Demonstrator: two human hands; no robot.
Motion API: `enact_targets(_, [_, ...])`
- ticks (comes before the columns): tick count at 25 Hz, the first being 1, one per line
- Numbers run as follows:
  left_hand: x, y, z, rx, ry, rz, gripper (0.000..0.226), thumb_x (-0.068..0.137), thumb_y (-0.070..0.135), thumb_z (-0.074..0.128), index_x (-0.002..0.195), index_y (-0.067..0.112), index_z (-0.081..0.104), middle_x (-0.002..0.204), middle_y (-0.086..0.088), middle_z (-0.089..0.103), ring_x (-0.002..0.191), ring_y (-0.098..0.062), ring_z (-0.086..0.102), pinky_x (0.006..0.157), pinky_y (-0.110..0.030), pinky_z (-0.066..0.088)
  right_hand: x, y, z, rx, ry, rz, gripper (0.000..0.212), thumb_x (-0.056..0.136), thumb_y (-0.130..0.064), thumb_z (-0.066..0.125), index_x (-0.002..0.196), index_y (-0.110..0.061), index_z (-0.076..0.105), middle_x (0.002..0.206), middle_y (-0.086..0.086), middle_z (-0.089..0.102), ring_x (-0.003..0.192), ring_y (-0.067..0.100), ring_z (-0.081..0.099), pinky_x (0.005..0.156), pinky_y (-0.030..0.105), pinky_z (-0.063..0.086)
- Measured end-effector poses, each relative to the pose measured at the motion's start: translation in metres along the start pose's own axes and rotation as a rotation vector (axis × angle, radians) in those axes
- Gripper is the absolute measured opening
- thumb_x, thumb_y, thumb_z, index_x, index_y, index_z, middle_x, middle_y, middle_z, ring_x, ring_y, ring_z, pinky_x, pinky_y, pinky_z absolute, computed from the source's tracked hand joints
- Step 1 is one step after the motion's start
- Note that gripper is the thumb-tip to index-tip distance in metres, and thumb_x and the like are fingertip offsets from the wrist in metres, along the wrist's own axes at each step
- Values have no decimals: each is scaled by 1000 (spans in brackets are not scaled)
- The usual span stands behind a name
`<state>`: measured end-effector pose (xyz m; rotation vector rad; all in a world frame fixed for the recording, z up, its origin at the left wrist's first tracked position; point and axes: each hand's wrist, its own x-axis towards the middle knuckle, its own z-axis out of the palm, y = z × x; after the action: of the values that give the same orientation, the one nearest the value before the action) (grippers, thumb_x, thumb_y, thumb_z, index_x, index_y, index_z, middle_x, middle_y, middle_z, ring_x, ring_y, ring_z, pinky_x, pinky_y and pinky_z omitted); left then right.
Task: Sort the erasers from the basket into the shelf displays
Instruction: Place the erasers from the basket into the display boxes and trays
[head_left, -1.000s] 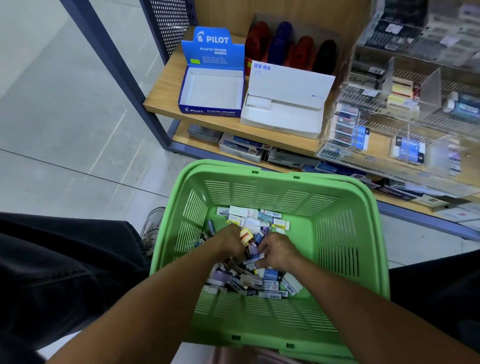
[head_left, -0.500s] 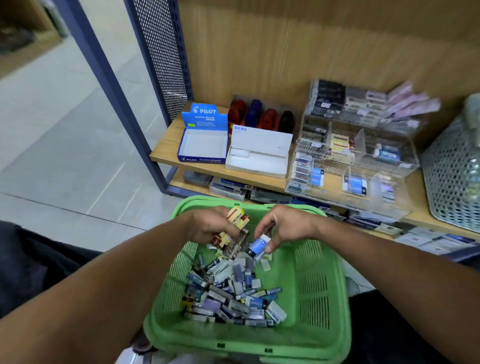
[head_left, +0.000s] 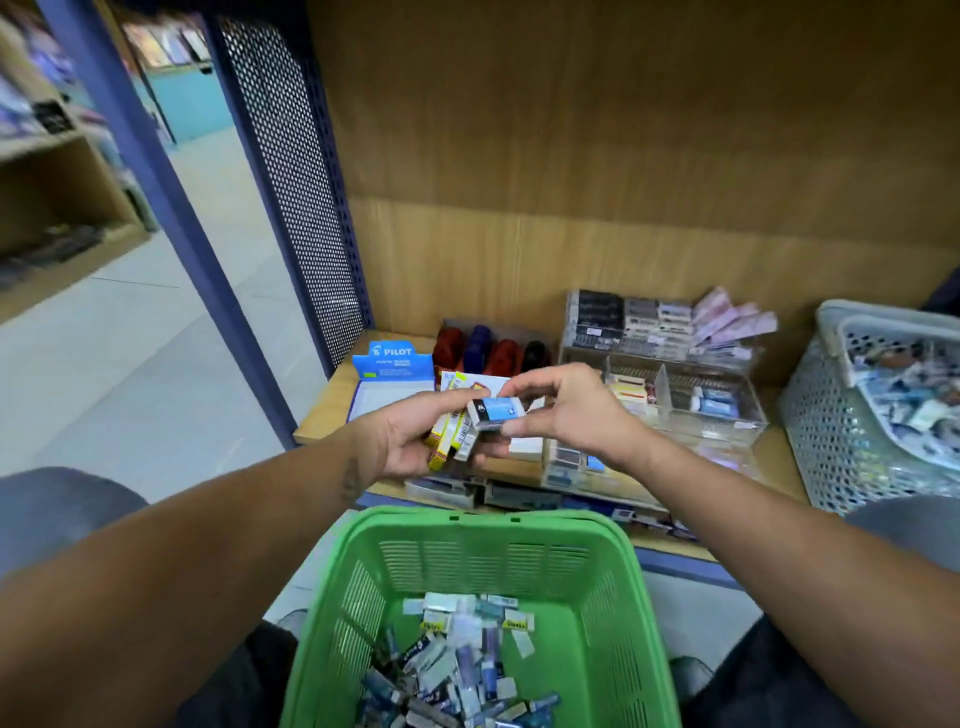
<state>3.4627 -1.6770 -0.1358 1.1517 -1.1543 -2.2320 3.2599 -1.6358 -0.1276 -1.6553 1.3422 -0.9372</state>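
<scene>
A green basket (head_left: 613, 587) sits low in front of me with many loose erasers (head_left: 457, 670) heaped in its bottom. Above it, my left hand (head_left: 400, 441) is closed around a small stack of yellow-and-white erasers (head_left: 451, 436). My right hand (head_left: 566, 410) pinches a blue-and-white eraser (head_left: 496, 411) between thumb and fingers, right against the stack. Both hands hover in front of the wooden shelf (head_left: 322, 421). Behind them stand an empty blue Pilot box (head_left: 390, 382) and clear acrylic display bins (head_left: 696, 395) with several erasers.
A grey perforated basket (head_left: 831, 415) full of stationery stands on the shelf at right. Red, blue and black items (head_left: 488, 351) line the shelf back. A blue post (head_left: 171, 218) and mesh panel (head_left: 296, 182) bound the shelf's left side. Flat packs (head_left: 519, 496) lie on the lower shelf.
Both hands have risen out of the green basket with erasers and now sit at shelf height. The view has tilted up, showing more of the shelf back.
</scene>
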Motion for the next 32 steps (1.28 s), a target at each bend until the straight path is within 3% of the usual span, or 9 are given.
enact_targets(4, [4, -9, -30, -13, 79, -2, 19, 85, 9, 65, 102, 0, 68, 86, -16, 74, 68, -25, 72, 52, -26, 55, 18, 19, 35, -31, -65, -27, 33, 66, 8, 85, 96, -3, 73, 93, 4, 71, 81, 9, 66, 84, 26, 58])
enact_targets(8, [10, -16, -71, 52, 243, -26, 23, 81, -3, 72, 104, -2, 67, 86, -17, 72, 66, -28, 69, 59, -32, 53, 40, 38, 64, -240, -83, -10, 36, 65, -7, 90, 91, -26, 73, 100, 0, 71, 89, 19, 65, 75, 30, 57])
enact_targets(13, [26, -8, -130, -6, 577, 128, 38, 67, -1, 80, 103, -4, 68, 92, -23, 73, 76, -34, 71, 71, -46, 57, 85, 45, 94, -503, 73, 138, 35, 72, -24, 88, 101, -12, 74, 93, 0, 66, 78, 14, 55, 72, 25, 41])
enact_targets(16, [34, 0, -155, 47, 803, 206, 32, 74, 4, 80, 102, -1, 66, 83, -14, 68, 67, -22, 66, 54, -28, 53, 119, 45, 122, -560, 81, 156, 25, 80, -24, 81, 97, -19, 64, 93, 2, 65, 84, 20, 57, 71, 30, 42])
enact_targets(19, [40, -3, -178, 161, 965, 230, 34, 80, 18, 78, 106, 0, 64, 84, -9, 63, 65, -13, 57, 48, -22, 43, 147, 47, 152, -690, -3, 158, 32, 90, -28, 70, 110, -13, 51, 103, 13, 65, 95, 33, 60, 76, 39, 49])
enact_targets(24, [41, -9, -189, 182, 873, 140, 23, 82, 14, 77, 92, 5, 59, 78, -10, 59, 66, -19, 58, 59, -31, 52, 154, 57, 176, -801, -149, 248, 36, 90, -37, 66, 111, -12, 49, 112, 15, 62, 103, 35, 59, 80, 41, 49])
enact_targets(26, [42, -7, -189, 188, 843, 121, 29, 80, 13, 78, 98, 3, 58, 80, -11, 60, 71, -22, 61, 64, -35, 56, 157, 59, 174, -798, -170, 261, 36, 87, -42, 69, 107, -15, 56, 112, 12, 64, 103, 31, 60, 80, 38, 50])
enact_targets(29, [42, -10, -193, 163, 845, 75, 39, 79, 16, 80, 106, 3, 55, 86, -11, 59, 77, -22, 62, 61, -34, 57, 173, 57, 174, -799, -61, 260, 44, 85, -50, 71, 106, -11, 66, 110, 10, 65, 103, 28, 60, 81, 36, 50])
enact_targets(32, [40, -11, -195, 134, 852, 57, 35, 81, 17, 79, 101, 6, 52, 85, -9, 56, 69, -15, 57, 50, -26, 47, 187, 59, 190, -822, 36, 256, 40, 88, -36, 72, 114, -6, 65, 116, 12, 63, 109, 29, 59, 84, 36, 48])
